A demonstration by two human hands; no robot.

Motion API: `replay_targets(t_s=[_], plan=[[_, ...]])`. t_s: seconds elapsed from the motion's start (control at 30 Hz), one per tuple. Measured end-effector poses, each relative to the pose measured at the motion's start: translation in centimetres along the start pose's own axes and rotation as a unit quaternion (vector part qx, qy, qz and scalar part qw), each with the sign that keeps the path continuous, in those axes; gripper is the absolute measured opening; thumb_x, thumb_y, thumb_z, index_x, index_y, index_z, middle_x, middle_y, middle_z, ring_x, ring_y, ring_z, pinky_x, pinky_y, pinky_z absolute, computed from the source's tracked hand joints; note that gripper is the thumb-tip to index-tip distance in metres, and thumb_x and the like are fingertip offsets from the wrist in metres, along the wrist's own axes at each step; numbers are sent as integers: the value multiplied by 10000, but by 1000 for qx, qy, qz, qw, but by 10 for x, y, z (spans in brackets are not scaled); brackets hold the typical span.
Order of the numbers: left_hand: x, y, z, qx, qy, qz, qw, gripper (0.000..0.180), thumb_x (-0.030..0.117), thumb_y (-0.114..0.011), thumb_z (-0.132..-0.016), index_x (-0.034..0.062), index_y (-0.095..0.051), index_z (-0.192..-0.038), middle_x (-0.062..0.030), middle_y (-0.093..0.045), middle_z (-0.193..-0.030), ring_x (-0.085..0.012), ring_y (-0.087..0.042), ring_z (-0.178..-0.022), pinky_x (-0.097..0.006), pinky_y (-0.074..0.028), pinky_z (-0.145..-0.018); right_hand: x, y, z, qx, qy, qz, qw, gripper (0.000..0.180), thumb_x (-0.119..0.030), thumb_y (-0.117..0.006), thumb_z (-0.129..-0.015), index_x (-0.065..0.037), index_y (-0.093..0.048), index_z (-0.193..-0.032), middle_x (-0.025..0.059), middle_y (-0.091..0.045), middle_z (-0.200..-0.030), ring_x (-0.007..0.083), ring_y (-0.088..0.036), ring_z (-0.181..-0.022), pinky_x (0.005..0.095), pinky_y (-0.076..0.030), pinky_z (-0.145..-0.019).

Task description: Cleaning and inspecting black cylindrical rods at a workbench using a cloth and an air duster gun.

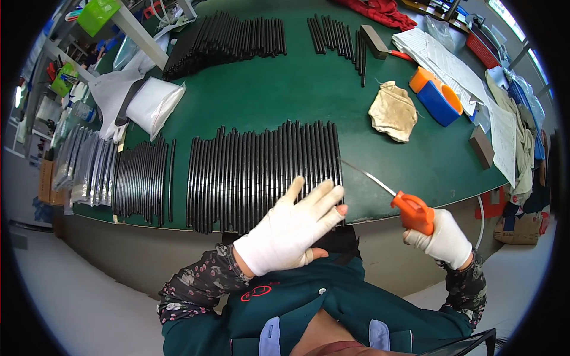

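A row of black rods [261, 166] lies side by side on the green table, close to its front edge. Over the lower right end of this row my left hand [291, 225], in a white glove with bare fingertips, is spread flat; whether it presses on the rods I cannot tell. My right hand [442, 237], gloved too, is closed around the orange handle of an air blow gun [414, 212]. Its thin bent metal nozzle points left, the tip beside the rightmost rods.
More black rods [139, 181] and plastic-bagged rods [95, 166] lie left. Further rods [225, 38] are heaped at the back. To the right are a beige cloth [393, 111], a blue-and-orange tape holder [439, 101], paper sheets [442, 59] and a grey block [481, 147].
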State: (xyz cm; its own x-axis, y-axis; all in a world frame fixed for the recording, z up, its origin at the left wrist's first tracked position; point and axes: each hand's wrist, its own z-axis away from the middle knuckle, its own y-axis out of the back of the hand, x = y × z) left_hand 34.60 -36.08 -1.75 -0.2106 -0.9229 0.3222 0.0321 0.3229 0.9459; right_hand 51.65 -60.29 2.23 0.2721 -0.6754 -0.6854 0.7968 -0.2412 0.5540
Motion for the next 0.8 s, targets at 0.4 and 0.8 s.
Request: replay_targets(t_s=[0.4,0.8], plan=[[0,-13,-2,-20,-68,23,997,800,287,-832,-585,58,-505,-1279,-149,-418,-1411,-306,-381,-1346,-553,-335,-1060,-11,-4,-23,30,4,96,995,320,-258,-752,-781,-48,-664,-1006,153,-666,-746,297,-646,-670,346,-511,-666],[0,-13,0,-22,-66,19,997,791,320,-812,-615,66,-504,-1297,-138,-395,-1429,-300,-353,-1363,-538,-323,-1077,-29,-2,-43,55,-28,110,992,341,-294,-750,-772,-36,-659,-975,170,-665,-753,343,-647,-697,373,-514,-679]])
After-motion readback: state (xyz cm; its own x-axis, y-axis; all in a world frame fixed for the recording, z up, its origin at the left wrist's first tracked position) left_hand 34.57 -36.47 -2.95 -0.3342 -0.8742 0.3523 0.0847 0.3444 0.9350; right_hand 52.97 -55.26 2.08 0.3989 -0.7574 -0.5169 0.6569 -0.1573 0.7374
